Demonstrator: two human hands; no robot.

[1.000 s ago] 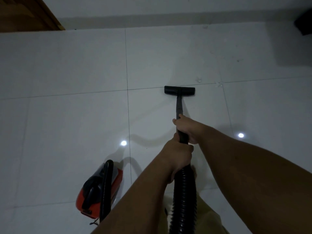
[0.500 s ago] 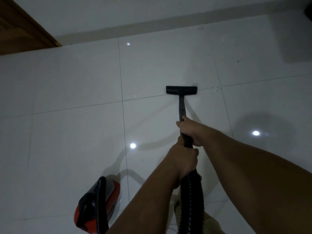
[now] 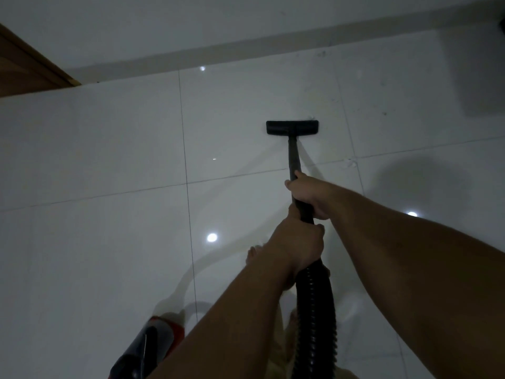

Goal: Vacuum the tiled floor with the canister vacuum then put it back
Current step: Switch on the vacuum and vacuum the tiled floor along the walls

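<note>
Glossy white tiles make up the floor [image 3: 109, 242], split by thin grey grout lines and dotted with bright reflections of ceiling lights. Ahead of the hands the floor ends at a pale skirting strip [image 3: 246, 47] under a white wall, and a brown wooden door edge [image 3: 24, 67] cuts in at the far left corner. A dark shape sits at the far right edge, too dim to identify.

The canister vacuum [image 3: 147, 348], red and black, lies on the floor behind and to the left of the hands, partly cut off by the lower border. Whether it holds anything cannot be seen. Its black ribbed hose [image 3: 314, 318] rises to the hands and joins a dark rigid wand [image 3: 293, 154], which ends at a flat black floor nozzle [image 3: 292, 127] resting on the tile ahead, just beyond a grout line.

The right hand [image 3: 311, 195] is wrapped firmly around the wand, fingers curled round it, ahead of the other. The left hand [image 3: 297, 247] is clenched around the tube directly behind, where wand meets hose; the two nearly touch. A bare foot [image 3: 252, 255] shows just left of the left wrist.
</note>
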